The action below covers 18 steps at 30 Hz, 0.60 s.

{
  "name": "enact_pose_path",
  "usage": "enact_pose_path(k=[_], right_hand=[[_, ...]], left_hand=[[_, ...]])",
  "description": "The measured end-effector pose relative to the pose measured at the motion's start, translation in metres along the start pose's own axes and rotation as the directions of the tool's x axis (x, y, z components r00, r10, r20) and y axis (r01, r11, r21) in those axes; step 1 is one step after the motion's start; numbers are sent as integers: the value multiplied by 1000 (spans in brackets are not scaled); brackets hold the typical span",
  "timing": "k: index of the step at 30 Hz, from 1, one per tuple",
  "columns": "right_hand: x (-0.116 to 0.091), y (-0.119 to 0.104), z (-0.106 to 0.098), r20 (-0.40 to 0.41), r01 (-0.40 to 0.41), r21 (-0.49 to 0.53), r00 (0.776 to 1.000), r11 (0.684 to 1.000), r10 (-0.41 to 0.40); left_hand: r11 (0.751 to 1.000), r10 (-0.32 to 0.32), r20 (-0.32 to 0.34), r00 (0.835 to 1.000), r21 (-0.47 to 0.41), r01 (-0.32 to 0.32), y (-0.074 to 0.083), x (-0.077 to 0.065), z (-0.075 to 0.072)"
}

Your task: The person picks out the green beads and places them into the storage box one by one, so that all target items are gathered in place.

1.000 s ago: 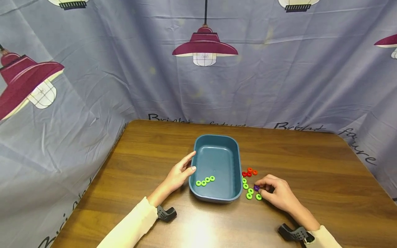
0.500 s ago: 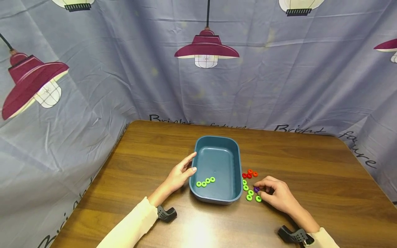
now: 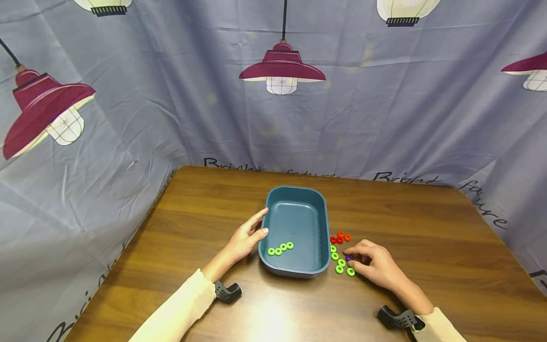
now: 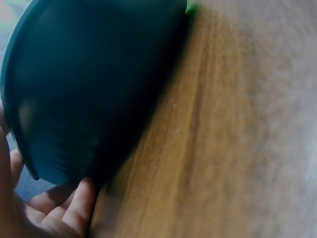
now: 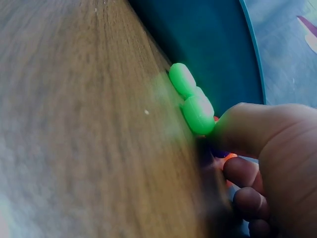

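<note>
A dark teal plastic bin (image 3: 295,274) stands mid-table in the head view, with several small green rings (image 3: 283,247) in a row on its floor. My left hand (image 3: 245,240) holds the bin's left side, thumb over the rim and the other fingers against the outer wall. To the right of the bin, my right hand (image 3: 376,263) pinches a small purple ring (image 3: 349,258) between thumb and index finger, low at the tabletop. Around that hand lie several green rings (image 3: 339,269). In the right wrist view the thumb mostly hides the purple ring behind green rings (image 5: 198,114).
Several red and orange rings (image 3: 340,240) lie near the bin's right wall, just beyond the green ones. Beneath everything is a wooden table (image 3: 205,204). A grey-blue curtain (image 3: 213,118) with printed lamps hangs behind it and along the left.
The head view has shifted slightly. The right hand stays at the purple ring with almost no movement, and the left hand keeps its place on the bin.
</note>
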State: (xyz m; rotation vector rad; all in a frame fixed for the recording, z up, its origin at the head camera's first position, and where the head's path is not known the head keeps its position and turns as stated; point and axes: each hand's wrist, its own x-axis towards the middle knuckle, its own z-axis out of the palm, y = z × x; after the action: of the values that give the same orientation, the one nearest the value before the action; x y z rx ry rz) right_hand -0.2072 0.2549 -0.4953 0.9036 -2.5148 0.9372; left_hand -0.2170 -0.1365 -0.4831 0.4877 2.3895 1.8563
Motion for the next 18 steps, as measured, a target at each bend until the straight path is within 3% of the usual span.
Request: enact_pose_path(k=[4, 18], right_hand=[[2, -1, 4, 12, 19, -2, 1000, 1000, -19], [3, -7, -3, -5, -53, -9, 999, 999, 53]], left_hand=[[1000, -27, -17, 999, 3, 27, -2, -3, -3], [999, 17, 6, 1000, -31, -16, -1, 1, 2]])
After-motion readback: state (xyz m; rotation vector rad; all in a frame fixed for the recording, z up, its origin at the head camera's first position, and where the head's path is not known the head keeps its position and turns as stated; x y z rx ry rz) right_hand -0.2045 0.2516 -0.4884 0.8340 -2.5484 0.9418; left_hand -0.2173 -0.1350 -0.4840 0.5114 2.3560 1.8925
